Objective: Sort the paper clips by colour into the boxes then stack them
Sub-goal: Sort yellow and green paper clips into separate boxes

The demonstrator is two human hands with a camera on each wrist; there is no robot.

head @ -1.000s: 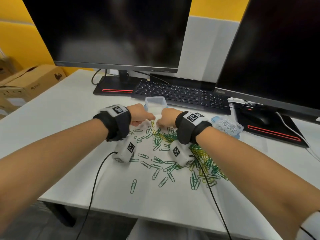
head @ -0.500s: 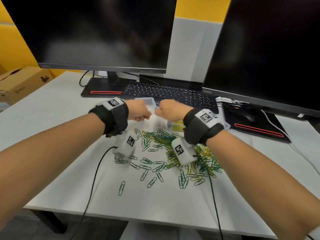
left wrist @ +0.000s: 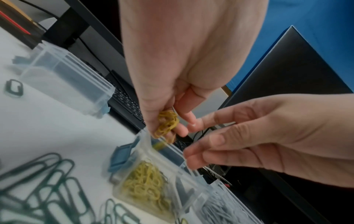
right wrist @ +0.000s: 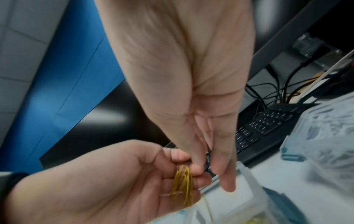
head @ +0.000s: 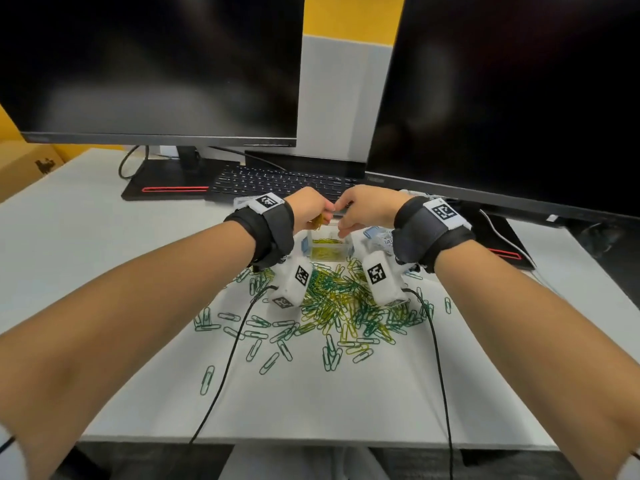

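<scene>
A small bunch of yellow paper clips (left wrist: 166,124) is pinched in the curled fingers of the left hand (head: 309,209), held just above the open clear box (head: 328,247). The right hand (head: 363,213) is held close beside it, fingers extended and relaxed, nothing gripped, its fingertips (left wrist: 191,159) near the box's far rim. Yellow clips are already seen lying inside that box, which stands on the white table (head: 104,237) between the two wrists.

Just in front of the box, a dense heap of mixed green and yellow paper clips (head: 339,303) is spread across the table, with single green clips (head: 207,379) scattered nearer the table's front edge. To the left, an empty clear box (left wrist: 65,84) is seen in the left wrist view. To the right, another clear box of pale clips (head: 381,239) is partly hidden behind the right wrist.

Beyond the hands, a black keyboard (head: 277,183) lies under two dark monitors (head: 156,64), and a cardboard box (head: 24,168) is glimpsed at the far left.
</scene>
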